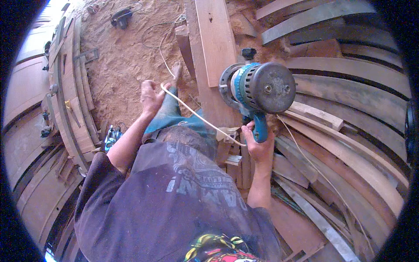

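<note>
My right hand (260,146) is wrapped round the blue handle of a router (273,87), a power tool with a grey motor housing, a round base plate and a black knob. The router is tilted on its side, its base toward a wooden board (216,48) on a long beam (214,109). A pale power cord (200,117) runs from near my right hand across my lap to my left hand (152,96). The fingers of my left hand are closed on that cord, level with my knee.
Long curved-looking planks (345,91) are stacked on the right. More boards and panels (72,96) stand along the left. Another dark power tool (122,18) lies on the sawdust-covered ground (118,56). A thin cord (321,174) trails over the right-hand planks.
</note>
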`<control>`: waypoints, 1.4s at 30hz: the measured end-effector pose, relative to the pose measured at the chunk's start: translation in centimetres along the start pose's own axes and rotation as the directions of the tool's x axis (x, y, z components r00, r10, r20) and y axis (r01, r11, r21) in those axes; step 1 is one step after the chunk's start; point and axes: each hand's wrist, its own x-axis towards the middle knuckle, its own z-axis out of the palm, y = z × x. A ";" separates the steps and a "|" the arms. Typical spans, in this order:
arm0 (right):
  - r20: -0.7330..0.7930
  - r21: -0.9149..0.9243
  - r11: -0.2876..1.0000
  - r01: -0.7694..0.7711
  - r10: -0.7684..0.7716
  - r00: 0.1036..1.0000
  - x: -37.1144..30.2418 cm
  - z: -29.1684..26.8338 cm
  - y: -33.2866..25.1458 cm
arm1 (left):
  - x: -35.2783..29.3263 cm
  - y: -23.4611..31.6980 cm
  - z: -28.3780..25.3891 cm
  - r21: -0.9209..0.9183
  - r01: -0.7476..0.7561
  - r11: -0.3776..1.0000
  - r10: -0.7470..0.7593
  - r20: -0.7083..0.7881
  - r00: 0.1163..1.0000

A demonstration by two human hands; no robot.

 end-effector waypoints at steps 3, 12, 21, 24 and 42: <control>0.013 0.034 0.999 0.003 -0.003 1.000 0.8 0.5 -0.9 | 3.8 -2.7 0.1 -0.277 0.353 0.893 -0.325 0.143 0.935; 0.050 -0.032 0.998 -0.054 0.056 0.997 2.3 0.7 -2.3 | 10.5 7.2 0.3 -0.874 0.271 0.404 -0.198 0.205 0.958; -0.007 -0.029 1.000 -0.004 0.004 1.000 5.1 1.9 -2.1 | 18.9 13.3 -0.1 -0.811 -0.016 0.585 0.000 -0.019 1.000; -0.019 0.000 0.998 -0.069 0.069 0.997 6.3 2.6 -2.9 | 21.5 14.3 0.0 -0.794 -0.045 0.606 0.047 -0.021 0.999; 0.046 -0.046 0.998 -0.046 0.048 0.998 19.9 7.9 -6.7 | 40.0 19.4 1.5 -0.547 -0.270 0.792 0.305 -0.028 0.952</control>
